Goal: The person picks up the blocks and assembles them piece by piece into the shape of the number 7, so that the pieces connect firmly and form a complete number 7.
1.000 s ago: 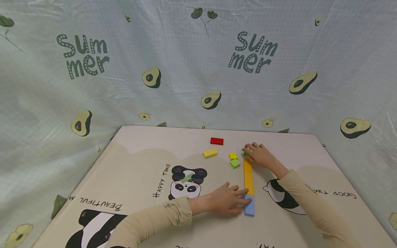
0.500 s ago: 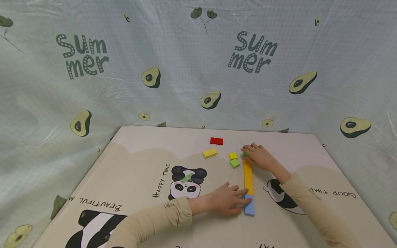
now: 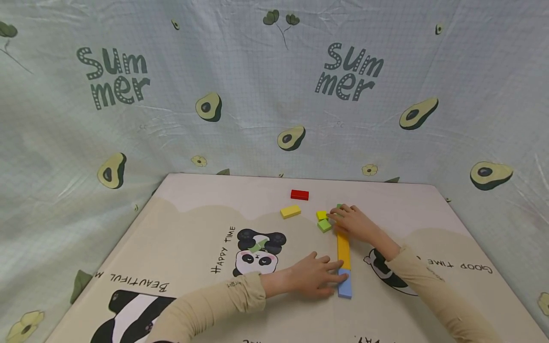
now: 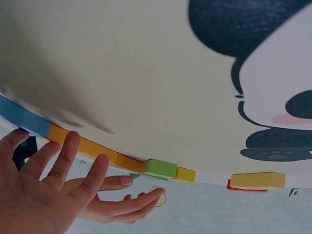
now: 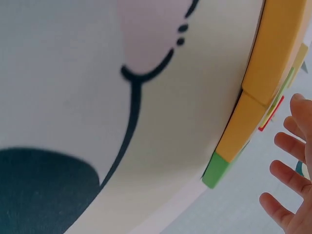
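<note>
Your left hand (image 3: 313, 277), fingers spread, reaches over the blue block (image 3: 345, 289) at the near end of a row. Two orange blocks (image 3: 344, 252) follow. Over their far end is your right hand (image 3: 357, 225), fingers loosely straight, near the green end block (image 3: 339, 206). Leftward lie a lime block (image 3: 324, 226), a small yellow block (image 3: 321, 216), a long yellow block (image 3: 290, 212) and, farthest, a red block (image 3: 299, 195).
</note>
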{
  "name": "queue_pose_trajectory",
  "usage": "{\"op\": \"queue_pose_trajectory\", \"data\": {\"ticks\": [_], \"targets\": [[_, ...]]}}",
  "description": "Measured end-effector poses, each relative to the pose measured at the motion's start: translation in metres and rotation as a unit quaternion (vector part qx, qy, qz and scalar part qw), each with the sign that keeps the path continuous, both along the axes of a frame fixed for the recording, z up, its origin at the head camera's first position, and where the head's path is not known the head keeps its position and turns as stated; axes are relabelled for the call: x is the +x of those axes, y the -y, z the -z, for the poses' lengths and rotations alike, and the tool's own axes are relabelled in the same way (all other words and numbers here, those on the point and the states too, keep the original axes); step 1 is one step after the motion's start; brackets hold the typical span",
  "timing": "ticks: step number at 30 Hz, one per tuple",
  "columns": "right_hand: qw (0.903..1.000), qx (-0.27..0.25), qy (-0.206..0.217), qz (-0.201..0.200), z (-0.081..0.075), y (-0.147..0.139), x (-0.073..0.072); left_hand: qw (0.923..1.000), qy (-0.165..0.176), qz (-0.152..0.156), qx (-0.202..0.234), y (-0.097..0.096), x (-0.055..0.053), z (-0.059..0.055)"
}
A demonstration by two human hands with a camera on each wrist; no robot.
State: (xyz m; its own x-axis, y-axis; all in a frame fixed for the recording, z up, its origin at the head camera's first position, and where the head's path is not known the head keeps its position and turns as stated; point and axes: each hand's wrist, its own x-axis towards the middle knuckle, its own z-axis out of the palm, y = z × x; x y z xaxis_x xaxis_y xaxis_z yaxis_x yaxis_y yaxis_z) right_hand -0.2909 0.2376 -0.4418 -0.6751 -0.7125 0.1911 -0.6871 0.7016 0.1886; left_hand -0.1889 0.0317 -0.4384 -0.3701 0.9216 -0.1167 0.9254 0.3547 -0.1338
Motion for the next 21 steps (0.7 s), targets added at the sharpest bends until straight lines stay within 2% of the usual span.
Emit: {"op": "queue_pose_trajectory", "data": {"ticks": [13,21], "targets": [[0.9995,0.017,0.006,-0.025,0.004,0.015,0.001,0.9999,-0.012,0.001,0.002,0.0,-0.001,0.0],[0.9991,0.03,-0.003,-0.029,0.005,0.022,0.002,0.9999,0.01,0.003,0.003,0.0,0.0,-0.001]]}}
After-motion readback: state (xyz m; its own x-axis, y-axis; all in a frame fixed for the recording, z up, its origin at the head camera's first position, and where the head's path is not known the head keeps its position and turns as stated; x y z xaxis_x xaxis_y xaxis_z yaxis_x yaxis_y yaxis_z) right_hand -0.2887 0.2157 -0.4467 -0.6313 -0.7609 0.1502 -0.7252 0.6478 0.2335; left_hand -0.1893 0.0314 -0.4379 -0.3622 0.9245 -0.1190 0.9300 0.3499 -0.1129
